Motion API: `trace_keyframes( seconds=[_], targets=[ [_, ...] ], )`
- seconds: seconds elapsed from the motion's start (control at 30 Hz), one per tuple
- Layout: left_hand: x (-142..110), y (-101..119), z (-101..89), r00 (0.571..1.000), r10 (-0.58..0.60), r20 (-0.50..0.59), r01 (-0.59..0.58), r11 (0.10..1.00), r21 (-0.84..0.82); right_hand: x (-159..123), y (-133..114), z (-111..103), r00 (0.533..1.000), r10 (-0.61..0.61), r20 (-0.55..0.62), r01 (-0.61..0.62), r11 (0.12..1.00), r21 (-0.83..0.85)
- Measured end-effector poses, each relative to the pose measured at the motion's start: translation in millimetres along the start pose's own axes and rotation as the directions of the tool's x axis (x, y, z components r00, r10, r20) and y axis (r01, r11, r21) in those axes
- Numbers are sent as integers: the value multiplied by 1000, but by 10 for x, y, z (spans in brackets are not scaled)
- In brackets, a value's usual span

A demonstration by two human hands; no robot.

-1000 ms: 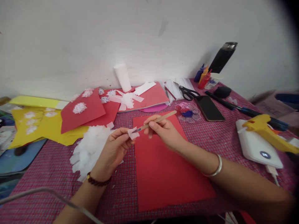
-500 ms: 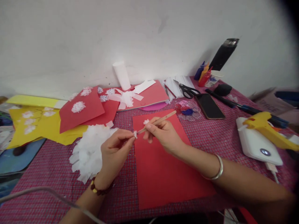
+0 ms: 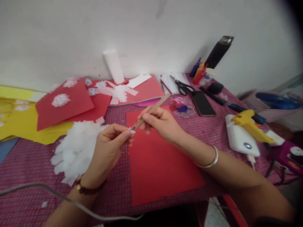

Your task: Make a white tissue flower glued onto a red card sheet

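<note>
My right hand grips a thin wooden paintbrush, its tip pointing left and down. My left hand is pinched shut round a tiny piece of white tissue paper at the brush tip; only a sliver of it shows at the fingertips. Both hands hover over the left upper edge of a red paper sheet on the checked tablecloth. A pile of white tissue pieces lies just left of my left hand.
Red cards with white paper flowers and yellow sheets lie at the back left. A white roll, scissors, a paint palette, a phone, paint bottles, a black flask and a yellow glue gun stand behind and right.
The white tissue piece has gone from a spread flap at the brush tip to a small wad hidden in my left fingertips. The view has shifted, with things sliding left.
</note>
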State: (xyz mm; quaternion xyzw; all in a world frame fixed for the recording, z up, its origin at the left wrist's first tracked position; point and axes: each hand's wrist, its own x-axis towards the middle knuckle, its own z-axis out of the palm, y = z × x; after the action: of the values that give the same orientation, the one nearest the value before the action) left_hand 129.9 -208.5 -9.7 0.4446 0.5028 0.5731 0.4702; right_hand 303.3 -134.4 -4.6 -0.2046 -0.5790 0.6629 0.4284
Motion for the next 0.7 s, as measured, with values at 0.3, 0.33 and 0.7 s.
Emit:
trace_keyframes(
  seconds=[0.3,0.33,0.7],
  targets=[
    [60,-276,-119,845,456,280,-509,522,685,143,306,-330,907,188,-377,-112,970,213],
    [111,-279,-138,850,419,319,-505,476,721,160,332,-407,888,195,-416,-107,968,226],
    [851,-304,-17,716,55,696,-688,229,689,201,494,-756,875,235,-423,-143,961,238]
  ],
)
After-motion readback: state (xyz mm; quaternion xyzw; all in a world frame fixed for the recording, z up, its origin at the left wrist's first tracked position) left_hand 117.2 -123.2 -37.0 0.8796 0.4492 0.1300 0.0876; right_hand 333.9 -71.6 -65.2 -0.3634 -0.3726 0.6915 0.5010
